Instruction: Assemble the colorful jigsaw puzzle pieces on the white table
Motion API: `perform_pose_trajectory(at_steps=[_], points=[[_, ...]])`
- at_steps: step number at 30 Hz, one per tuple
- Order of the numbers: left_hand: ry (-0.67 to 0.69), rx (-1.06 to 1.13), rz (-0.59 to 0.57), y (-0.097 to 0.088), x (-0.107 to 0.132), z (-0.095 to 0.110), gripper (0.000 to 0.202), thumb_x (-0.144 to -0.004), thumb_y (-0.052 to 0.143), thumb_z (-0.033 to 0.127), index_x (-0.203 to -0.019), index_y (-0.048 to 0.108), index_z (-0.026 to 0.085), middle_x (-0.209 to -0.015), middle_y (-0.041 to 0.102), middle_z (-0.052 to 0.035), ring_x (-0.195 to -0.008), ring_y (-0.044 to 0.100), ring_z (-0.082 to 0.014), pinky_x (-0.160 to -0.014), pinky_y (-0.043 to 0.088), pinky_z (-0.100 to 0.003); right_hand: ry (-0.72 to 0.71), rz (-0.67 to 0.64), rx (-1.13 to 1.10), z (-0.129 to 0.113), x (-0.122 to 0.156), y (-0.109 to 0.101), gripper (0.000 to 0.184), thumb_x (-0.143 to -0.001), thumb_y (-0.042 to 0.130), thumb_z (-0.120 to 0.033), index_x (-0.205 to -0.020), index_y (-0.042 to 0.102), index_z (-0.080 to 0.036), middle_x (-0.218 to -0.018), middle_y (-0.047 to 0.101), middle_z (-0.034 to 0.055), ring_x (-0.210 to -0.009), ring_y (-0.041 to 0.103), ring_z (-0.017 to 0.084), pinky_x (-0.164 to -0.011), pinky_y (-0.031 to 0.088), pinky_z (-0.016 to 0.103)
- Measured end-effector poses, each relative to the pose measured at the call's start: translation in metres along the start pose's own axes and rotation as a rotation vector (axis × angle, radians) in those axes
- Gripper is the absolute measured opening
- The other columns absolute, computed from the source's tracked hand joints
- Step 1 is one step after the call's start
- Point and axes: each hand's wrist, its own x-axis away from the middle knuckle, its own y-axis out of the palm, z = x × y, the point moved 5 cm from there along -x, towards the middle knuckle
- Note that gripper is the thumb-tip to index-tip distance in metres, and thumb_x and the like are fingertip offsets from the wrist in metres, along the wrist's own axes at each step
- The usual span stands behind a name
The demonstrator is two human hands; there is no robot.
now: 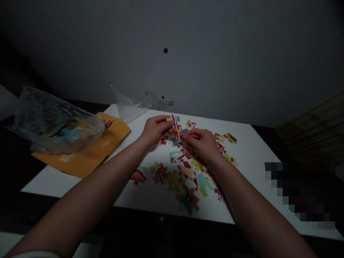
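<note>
Both hands meet above the far middle of a white table (129, 193). My left hand (155, 130) pinches a red, white and yellow jigsaw piece (174, 127) between thumb and fingers. Close against it, my right hand (201, 141) grips a jigsaw piece with orange and purple on it (183, 132). The two pieces touch or overlap; whether they interlock I cannot tell. Below and around the hands lie several loose jigsaw pieces (186, 170) in red, green, brown and teal, some overlapping. My right wrist and forearm hide part of them.
On the left, a clear plastic bag (61, 125) with colourful pieces inside rests on an orange cardboard folder (107, 143). Another crumpled clear bag (134, 107) stands at the back edge. Behind the table is a grey wall with a power socket (166, 102). A blurred-out patch covers the right side.
</note>
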Motion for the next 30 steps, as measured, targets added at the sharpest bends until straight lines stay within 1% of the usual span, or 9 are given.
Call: perform_pose_trajectory(at_steps=[5,10,13,18,22,25,30], points=[[-0.004,-0.004,-0.012,-0.0001,-0.0002,0.0005,0.034,-0.069,0.1,0.029,-0.096,0.083,0.016,-0.077,0.078,-0.0038,-0.069,0.076,-0.0168,-0.073,0.073,-0.033,0.019,0.001,0.004,-0.0005,0.0007,0.0003,0.032,-0.071,0.096,-0.049,-0.082,0.084,-0.022,-0.078,0.082,0.0054,-0.062,0.065,0.016,-0.06,0.046,0.031],[-0.013,-0.003,-0.032,-0.0005,0.0004,0.0013,0.034,-0.069,0.1,0.029,-0.096,0.084,0.016,-0.077,0.079,-0.0038,-0.069,0.076,-0.0161,-0.073,0.073,-0.031,0.031,0.02,0.035,-0.0038,0.001,-0.0019,0.032,-0.07,0.095,-0.049,-0.08,0.083,-0.021,-0.072,0.079,0.0047,-0.058,0.061,0.015,-0.058,0.043,0.03],[-0.024,0.001,-0.039,-0.0006,0.0002,0.0011,0.035,-0.068,0.101,0.028,-0.097,0.084,0.016,-0.076,0.078,-0.0033,-0.069,0.076,-0.0164,-0.072,0.073,-0.031,0.047,0.022,0.035,-0.0033,0.0005,-0.0032,0.033,-0.069,0.095,-0.049,-0.079,0.083,-0.021,-0.071,0.079,0.0047,-0.058,0.061,0.016,-0.056,0.043,0.029],[-0.015,0.014,-0.037,-0.0001,-0.0009,-0.0007,0.03,-0.074,0.096,0.021,-0.099,0.082,0.014,-0.074,0.076,-0.0017,-0.068,0.077,-0.0165,-0.072,0.072,-0.031,0.057,0.015,0.05,-0.0014,-0.0001,-0.0036,0.033,-0.069,0.094,-0.05,-0.08,0.083,-0.021,-0.073,0.079,0.0056,-0.058,0.061,0.015,-0.056,0.042,0.029],[-0.003,0.02,-0.004,-0.0001,-0.001,-0.0023,0.023,-0.08,0.091,0.017,-0.102,0.083,0.014,-0.08,0.08,-0.0044,-0.07,0.079,-0.0169,-0.073,0.072,-0.031,0.093,0.023,0.054,-0.0024,0.0011,-0.003,0.034,-0.068,0.093,-0.05,-0.081,0.082,-0.02,-0.071,0.078,0.006,-0.057,0.06,0.015,-0.055,0.042,0.03],[-0.006,0.014,0.008,0.0003,-0.0011,-0.0027,0.019,-0.082,0.089,0.016,-0.1,0.083,0.014,-0.079,0.08,-0.0043,-0.069,0.078,-0.0159,-0.072,0.072,-0.029,0.1,0.027,0.063,-0.0052,0.0017,-0.0023,0.034,-0.067,0.093,-0.049,-0.08,0.081,-0.02,-0.071,0.078,0.0065,-0.058,0.061,0.016,-0.055,0.042,0.03],[-0.014,0.01,0.019,-0.0016,-0.0026,-0.0034,0.025,-0.08,0.093,0.018,-0.103,0.083,0.014,-0.086,0.083,-0.0066,-0.074,0.081,-0.018,-0.074,0.073,-0.032,0.097,0.017,0.068,-0.0071,0.0016,-0.001,0.032,-0.068,0.092,-0.048,-0.08,0.082,-0.02,-0.073,0.079,0.0074,-0.058,0.061,0.016,-0.056,0.044,0.031]])
